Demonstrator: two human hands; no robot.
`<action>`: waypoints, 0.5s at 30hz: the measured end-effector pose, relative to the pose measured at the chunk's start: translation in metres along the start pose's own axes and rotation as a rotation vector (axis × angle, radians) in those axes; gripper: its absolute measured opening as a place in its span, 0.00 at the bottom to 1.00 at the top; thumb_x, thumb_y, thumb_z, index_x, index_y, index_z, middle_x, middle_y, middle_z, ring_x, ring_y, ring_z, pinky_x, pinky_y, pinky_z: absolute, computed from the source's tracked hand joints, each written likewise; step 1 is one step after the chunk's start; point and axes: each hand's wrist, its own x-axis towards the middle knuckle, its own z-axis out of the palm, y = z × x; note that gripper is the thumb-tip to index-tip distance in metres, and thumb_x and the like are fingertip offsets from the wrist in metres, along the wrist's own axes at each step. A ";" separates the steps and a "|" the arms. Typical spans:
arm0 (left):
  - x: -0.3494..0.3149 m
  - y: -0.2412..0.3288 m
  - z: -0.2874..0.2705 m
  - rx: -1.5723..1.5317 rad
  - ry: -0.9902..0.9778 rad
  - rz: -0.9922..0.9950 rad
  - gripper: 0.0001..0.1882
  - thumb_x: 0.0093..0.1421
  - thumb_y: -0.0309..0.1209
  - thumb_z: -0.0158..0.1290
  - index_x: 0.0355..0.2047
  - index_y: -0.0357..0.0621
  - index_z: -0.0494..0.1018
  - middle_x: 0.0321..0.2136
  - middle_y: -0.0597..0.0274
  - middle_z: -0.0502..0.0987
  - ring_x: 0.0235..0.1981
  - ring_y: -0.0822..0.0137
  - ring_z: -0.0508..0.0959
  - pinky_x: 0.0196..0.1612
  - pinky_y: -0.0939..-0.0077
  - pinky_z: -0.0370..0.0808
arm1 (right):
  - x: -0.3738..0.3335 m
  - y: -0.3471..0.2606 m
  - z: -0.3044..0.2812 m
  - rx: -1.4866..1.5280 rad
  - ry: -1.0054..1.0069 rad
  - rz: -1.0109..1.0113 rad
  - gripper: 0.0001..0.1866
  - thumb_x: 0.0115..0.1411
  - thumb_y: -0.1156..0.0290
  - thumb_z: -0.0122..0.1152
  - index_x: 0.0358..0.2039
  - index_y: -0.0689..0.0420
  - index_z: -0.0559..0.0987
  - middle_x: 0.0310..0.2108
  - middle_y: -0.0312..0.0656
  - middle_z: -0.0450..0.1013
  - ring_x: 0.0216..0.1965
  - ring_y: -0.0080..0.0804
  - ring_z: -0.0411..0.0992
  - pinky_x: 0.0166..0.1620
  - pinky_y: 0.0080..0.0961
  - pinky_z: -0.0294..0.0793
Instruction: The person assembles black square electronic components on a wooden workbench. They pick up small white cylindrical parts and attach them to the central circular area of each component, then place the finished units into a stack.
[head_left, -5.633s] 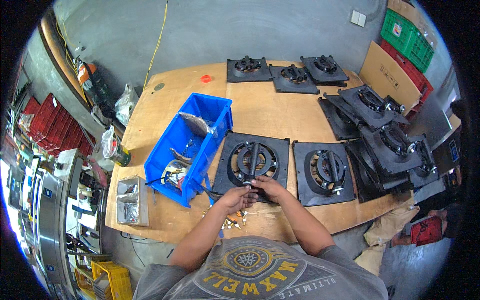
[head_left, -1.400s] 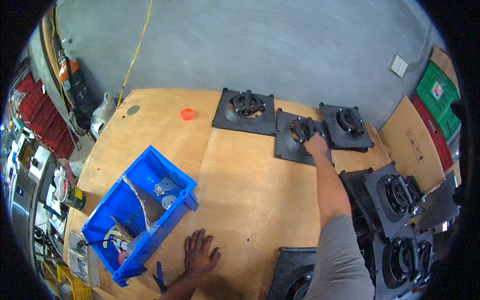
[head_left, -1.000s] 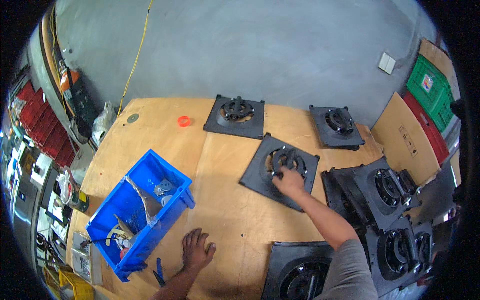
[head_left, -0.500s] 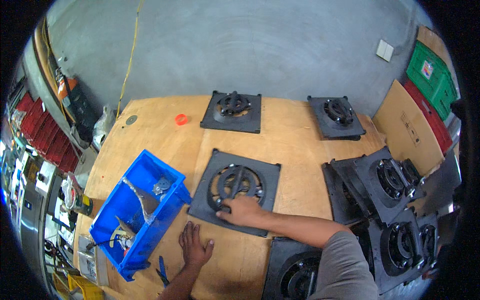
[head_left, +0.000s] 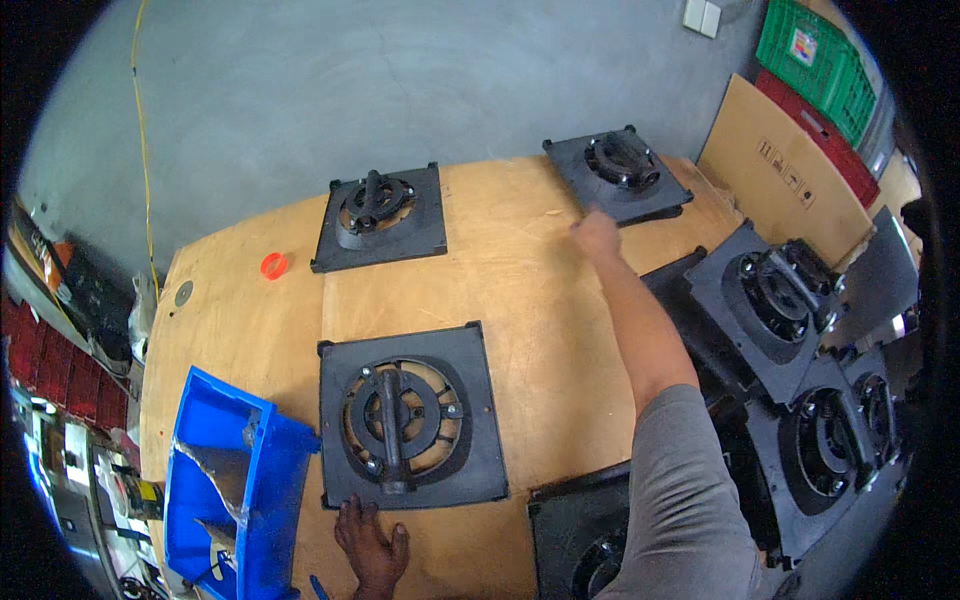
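Note:
A square black metal burner plate [head_left: 475, 385], with a round slotted centre and a bar-like tube across it, lies flat in the middle of the wooden table. My left hand [head_left: 372, 545] rests open on the table, its fingertips at the plate's near left corner. My right hand [head_left: 597, 236] reaches far forward, at the near corner of another black burner plate [head_left: 575, 160] at the back right. That plate lies on top of a further dark plate. The right fingers are mostly hidden, so their grip cannot be made out.
A blue bin [head_left: 285, 470] with metal parts stands at the left. A third burner plate [head_left: 420, 245] lies at the back, near an orange-red ring [head_left: 273, 265] and a grey disc [head_left: 183, 293]. Several more plates [head_left: 720, 290] are piled at the right, beside cardboard [head_left: 770, 165].
My right hand has left the middle plate and stretched to the back right plate. The middle plate now sits squarer, its tube nearly upright in view. The head view has shifted right.

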 end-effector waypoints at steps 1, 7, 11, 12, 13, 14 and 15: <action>0.002 -0.001 0.000 0.018 0.018 0.059 0.31 0.57 0.45 0.50 0.53 0.32 0.64 0.58 0.33 0.59 0.61 0.35 0.56 0.61 0.39 0.49 | 0.012 0.019 0.010 0.056 0.055 0.113 0.36 0.52 0.59 0.62 0.58 0.65 0.64 0.49 0.59 0.71 0.53 0.52 0.70 0.56 0.41 0.68; 0.003 -0.002 -0.001 0.072 0.035 0.192 0.31 0.57 0.35 0.53 0.57 0.30 0.59 0.59 0.33 0.58 0.60 0.35 0.58 0.60 0.41 0.53 | 0.058 0.083 0.082 0.504 0.439 0.203 0.54 0.48 0.56 0.67 0.66 0.65 0.46 0.53 0.61 0.67 0.55 0.58 0.66 0.60 0.43 0.63; 0.002 0.000 -0.001 0.070 0.004 0.122 0.32 0.58 0.37 0.51 0.58 0.29 0.59 0.59 0.34 0.59 0.60 0.35 0.58 0.61 0.44 0.53 | 0.052 0.077 0.076 0.338 0.225 0.145 0.53 0.50 0.55 0.65 0.68 0.55 0.44 0.56 0.59 0.65 0.58 0.56 0.64 0.61 0.41 0.60; 0.001 0.004 -0.001 0.070 -0.004 0.102 0.32 0.58 0.37 0.51 0.58 0.29 0.59 0.59 0.35 0.60 0.60 0.35 0.58 0.61 0.44 0.53 | 0.045 0.063 0.072 0.243 0.173 0.149 0.52 0.50 0.55 0.64 0.69 0.52 0.44 0.57 0.59 0.64 0.58 0.55 0.64 0.61 0.42 0.60; 0.000 0.003 -0.001 0.076 -0.002 0.102 0.32 0.59 0.38 0.50 0.58 0.29 0.59 0.59 0.35 0.60 0.60 0.35 0.58 0.62 0.45 0.53 | 0.040 0.056 0.068 0.158 0.138 0.156 0.51 0.51 0.55 0.63 0.69 0.50 0.44 0.58 0.58 0.64 0.59 0.54 0.63 0.61 0.43 0.59; -0.002 0.002 -0.001 0.082 -0.001 0.101 0.32 0.59 0.39 0.50 0.58 0.28 0.59 0.59 0.35 0.60 0.60 0.36 0.58 0.62 0.45 0.53 | 0.039 0.057 0.071 0.170 0.185 0.187 0.51 0.51 0.54 0.63 0.69 0.48 0.44 0.58 0.57 0.64 0.59 0.53 0.63 0.61 0.46 0.59; 0.000 0.001 -0.001 0.089 -0.008 0.104 0.33 0.59 0.39 0.49 0.59 0.28 0.59 0.59 0.35 0.60 0.61 0.36 0.58 0.62 0.46 0.53 | 0.042 0.061 0.076 0.178 0.227 0.226 0.51 0.51 0.53 0.62 0.69 0.47 0.44 0.58 0.56 0.64 0.59 0.53 0.63 0.61 0.48 0.58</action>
